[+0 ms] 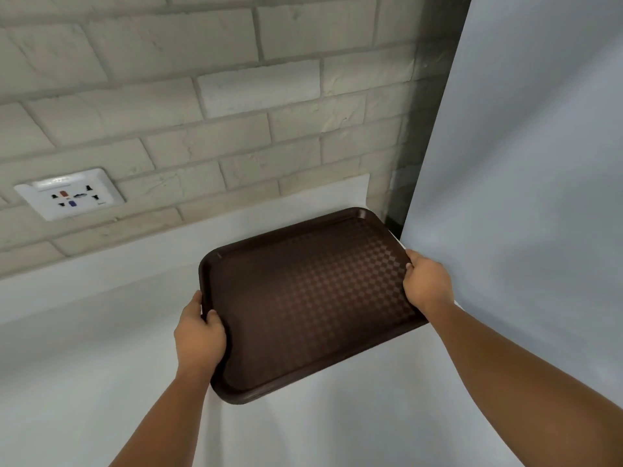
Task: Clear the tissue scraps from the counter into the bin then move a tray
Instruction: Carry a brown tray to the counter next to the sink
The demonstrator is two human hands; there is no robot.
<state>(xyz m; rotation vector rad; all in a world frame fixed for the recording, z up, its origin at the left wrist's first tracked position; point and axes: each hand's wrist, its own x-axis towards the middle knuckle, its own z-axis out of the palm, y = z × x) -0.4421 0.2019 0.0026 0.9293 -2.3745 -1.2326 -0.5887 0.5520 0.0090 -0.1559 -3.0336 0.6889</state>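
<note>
A dark brown rectangular tray (303, 237) with a checkered surface lies over the white counter (101, 348), near its back right corner. My left hand (199, 335) grips the tray's left rim, thumb on top. On the opposite rim my right hand (426, 281) holds the tray, fingers curled over the edge. Nothing lies on the tray. No tissue scraps and no bin are in view.
A pale brick wall (236, 96) rises behind the counter, with a white socket plate (69, 193) at the left. A tall grey-white panel (522, 163) stands just right of the tray, close to my right hand.
</note>
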